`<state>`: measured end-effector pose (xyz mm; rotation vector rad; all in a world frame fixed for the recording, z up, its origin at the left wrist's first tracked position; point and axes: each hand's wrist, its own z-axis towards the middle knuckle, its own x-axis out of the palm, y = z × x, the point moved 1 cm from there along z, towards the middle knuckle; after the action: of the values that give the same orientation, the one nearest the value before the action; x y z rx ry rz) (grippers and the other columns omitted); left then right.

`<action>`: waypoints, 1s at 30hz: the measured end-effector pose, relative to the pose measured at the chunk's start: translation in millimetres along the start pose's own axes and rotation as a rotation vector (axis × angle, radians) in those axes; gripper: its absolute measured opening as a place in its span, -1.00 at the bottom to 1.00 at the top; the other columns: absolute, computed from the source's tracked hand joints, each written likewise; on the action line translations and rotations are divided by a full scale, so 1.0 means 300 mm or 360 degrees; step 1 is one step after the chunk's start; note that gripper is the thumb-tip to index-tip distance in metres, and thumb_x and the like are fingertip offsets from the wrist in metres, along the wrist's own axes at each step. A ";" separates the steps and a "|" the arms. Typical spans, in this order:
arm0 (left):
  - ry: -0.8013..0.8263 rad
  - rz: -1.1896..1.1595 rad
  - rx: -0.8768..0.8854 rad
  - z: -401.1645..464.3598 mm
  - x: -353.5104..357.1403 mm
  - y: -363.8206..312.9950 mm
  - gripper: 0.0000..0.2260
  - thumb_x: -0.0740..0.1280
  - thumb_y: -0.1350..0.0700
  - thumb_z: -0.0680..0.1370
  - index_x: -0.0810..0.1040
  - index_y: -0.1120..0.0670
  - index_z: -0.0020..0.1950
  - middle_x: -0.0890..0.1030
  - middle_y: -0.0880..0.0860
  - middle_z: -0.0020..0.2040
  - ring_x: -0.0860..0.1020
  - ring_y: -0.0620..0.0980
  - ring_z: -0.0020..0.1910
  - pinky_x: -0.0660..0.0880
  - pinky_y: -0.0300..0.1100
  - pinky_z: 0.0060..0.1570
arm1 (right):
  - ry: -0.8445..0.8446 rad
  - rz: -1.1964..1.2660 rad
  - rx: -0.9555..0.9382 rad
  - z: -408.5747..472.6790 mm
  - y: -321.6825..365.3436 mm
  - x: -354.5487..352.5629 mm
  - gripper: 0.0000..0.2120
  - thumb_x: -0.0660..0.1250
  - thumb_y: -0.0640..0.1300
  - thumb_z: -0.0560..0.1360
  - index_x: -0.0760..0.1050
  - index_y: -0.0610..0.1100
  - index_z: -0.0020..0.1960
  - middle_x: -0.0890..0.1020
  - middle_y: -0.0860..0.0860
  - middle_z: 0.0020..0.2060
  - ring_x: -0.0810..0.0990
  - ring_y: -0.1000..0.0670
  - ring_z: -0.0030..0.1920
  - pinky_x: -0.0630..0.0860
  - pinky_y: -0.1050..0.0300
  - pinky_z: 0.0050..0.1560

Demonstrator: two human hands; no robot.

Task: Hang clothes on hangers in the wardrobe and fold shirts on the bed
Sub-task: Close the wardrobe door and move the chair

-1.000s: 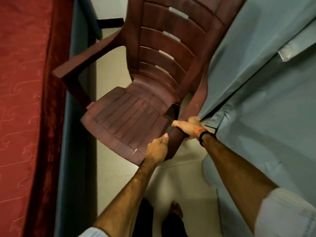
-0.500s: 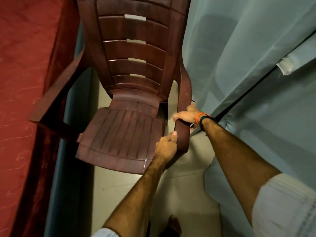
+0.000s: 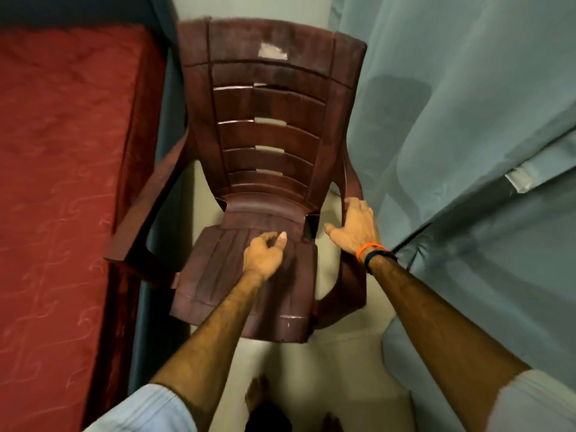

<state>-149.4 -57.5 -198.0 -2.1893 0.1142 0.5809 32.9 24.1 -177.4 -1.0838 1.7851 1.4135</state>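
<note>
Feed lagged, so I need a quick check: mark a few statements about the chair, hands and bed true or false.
1. The chair stands between the bed and the curtain. True.
2. Clothes lie on the chair seat. False: the seat is bare.
3. The right hand wears wristbands. True.
4. The left hand grips a hanger. False: it holds nothing, over the seat.
5. The bed cover is blue. False: red.

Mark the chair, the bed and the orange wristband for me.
chair (image 3: 268,135): head view, on a backrest slat.
bed (image 3: 62,151): head view, on the red cover.
orange wristband (image 3: 369,247): head view, on the band at the right wrist.
</note>
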 end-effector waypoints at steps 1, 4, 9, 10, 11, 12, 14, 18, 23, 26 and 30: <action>-0.0015 0.0005 0.0011 0.022 -0.056 -0.022 -0.62 0.33 -0.10 0.59 0.58 0.10 0.30 0.63 0.07 0.22 0.54 0.05 0.26 0.37 -0.20 0.25 | -0.0006 0.0056 0.0008 0.007 0.042 -0.013 -0.26 0.47 0.04 0.39 0.29 -0.23 0.44 0.42 -0.18 0.33 0.37 -0.21 0.35 0.38 -0.05 0.35; -0.0053 -0.0006 0.0029 0.085 -0.186 -0.067 -0.55 0.36 -0.10 0.57 0.52 0.13 0.36 0.59 0.08 0.29 0.52 0.07 0.30 0.36 -0.14 0.34 | -0.0057 0.0159 0.0054 0.031 0.136 -0.040 -0.26 0.49 0.05 0.36 0.32 -0.22 0.42 0.45 -0.19 0.30 0.42 -0.21 0.32 0.39 -0.07 0.35; -0.0147 -0.0025 0.0082 0.228 -0.353 -0.190 -0.55 0.39 -0.07 0.56 0.47 0.14 0.36 0.57 0.09 0.28 0.51 0.10 0.28 0.38 -0.18 0.30 | -0.0190 0.0276 0.0118 0.127 0.241 -0.079 -0.25 0.51 0.00 0.37 0.30 -0.26 0.43 0.43 -0.21 0.32 0.40 -0.21 0.34 0.37 -0.05 0.35; -0.0174 -0.0004 0.0097 0.250 -0.379 -0.219 -0.55 0.38 -0.03 0.57 0.46 0.17 0.37 0.57 0.09 0.28 0.51 0.09 0.29 0.34 -0.24 0.24 | -0.0219 0.0291 0.0124 0.151 0.251 -0.081 -0.24 0.51 -0.01 0.38 0.29 -0.27 0.44 0.42 -0.22 0.33 0.40 -0.22 0.34 0.37 -0.06 0.35; -0.0209 0.0001 0.0105 0.287 -0.403 -0.249 -0.55 0.38 -0.01 0.58 0.46 0.19 0.38 0.56 0.11 0.29 0.50 0.08 0.30 0.34 -0.24 0.22 | -0.0251 0.0316 0.0135 0.187 0.261 -0.083 -0.23 0.51 -0.02 0.38 0.27 -0.28 0.45 0.41 -0.23 0.35 0.39 -0.22 0.35 0.37 -0.07 0.36; -0.0239 0.0000 0.0110 0.314 -0.421 -0.271 -0.55 0.38 0.00 0.58 0.45 0.20 0.39 0.56 0.12 0.31 0.49 0.08 0.32 0.34 -0.23 0.23 | -0.0273 0.0331 0.0153 0.214 0.265 -0.084 -0.21 0.51 -0.02 0.38 0.25 -0.28 0.46 0.38 -0.23 0.37 0.37 -0.23 0.37 0.36 -0.08 0.38; -0.0273 -0.0023 0.0102 0.384 -0.457 -0.316 -0.52 0.40 0.01 0.57 0.43 0.21 0.41 0.54 0.15 0.33 0.49 0.10 0.32 0.35 -0.19 0.26 | -0.0336 0.0337 0.0183 0.284 0.273 -0.080 -0.18 0.51 -0.03 0.39 0.21 -0.30 0.49 0.35 -0.24 0.40 0.31 -0.24 0.41 0.32 -0.08 0.41; -0.0373 0.0074 0.0096 0.533 -0.509 -0.357 -0.42 0.46 -0.05 0.50 0.42 0.17 0.43 0.56 0.14 0.30 0.51 0.11 0.30 0.40 -0.09 0.31 | -0.0469 0.0355 0.0274 0.420 0.267 -0.051 -0.06 0.55 0.00 0.36 0.12 -0.36 0.50 0.30 -0.29 0.41 0.26 -0.30 0.42 0.23 -0.11 0.41; -0.0558 0.0160 0.0096 0.756 -0.557 -0.338 -0.18 0.49 -0.29 0.24 0.44 0.13 0.37 0.57 0.12 0.27 0.54 0.14 0.26 0.50 0.08 0.27 | -0.0640 0.0556 0.0399 0.538 0.264 -0.005 0.08 0.64 0.07 0.25 0.12 -0.33 0.52 0.34 -0.26 0.41 0.32 -0.28 0.41 0.32 -0.20 0.41; -0.0630 0.0249 0.0093 0.857 -0.574 -0.324 -0.16 0.51 -0.29 0.17 0.47 0.13 0.32 0.58 0.16 0.24 0.55 0.19 0.23 0.51 0.13 0.24 | -0.0698 0.0728 0.0417 0.591 0.261 0.020 0.10 0.67 0.13 0.12 0.21 -0.22 0.46 0.46 -0.18 0.33 0.46 -0.22 0.32 0.47 -0.22 0.29; -0.0632 0.0278 0.0071 0.906 -0.586 -0.378 -0.13 0.63 -0.10 0.26 0.34 0.21 0.42 0.47 0.22 0.34 0.45 0.24 0.33 0.41 0.15 0.34 | -0.0732 0.0797 0.0424 0.652 0.268 0.040 0.03 0.70 0.13 0.06 0.29 -0.12 0.38 0.52 -0.12 0.23 0.53 -0.18 0.24 0.54 -0.22 0.21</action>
<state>-374.1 201.1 -183.4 -1.9913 0.1054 1.0882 -48.5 218.6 -197.4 -0.1484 1.8845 1.4897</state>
